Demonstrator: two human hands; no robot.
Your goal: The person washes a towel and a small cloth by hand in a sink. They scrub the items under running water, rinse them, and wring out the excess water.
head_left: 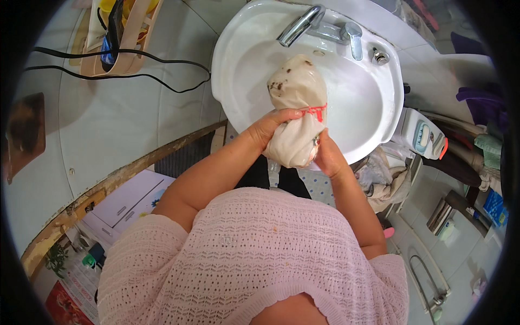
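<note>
Over the near side of a white sink [355, 100], I hold a cream cloth bundle [297, 86], its exact kind unclear. It is long and rounded, with dark stains at its far end. A red band or cord crosses its middle, and a small coloured patch shows low on its right side. My left hand [272, 125] grips the left side, thumb lying across the top by the red band and fingers hidden beneath. Against the lower right side my right hand [327, 154] is closed, its fingers partly hidden behind the cloth.
A chrome faucet [303, 26] with a lever [354, 40] stands at the sink's back. Black cables [157, 59] run from a beige wall basket [130, 43] on the left. A white container [425, 132] and a heap of cloths [382, 176] are right of the sink.
</note>
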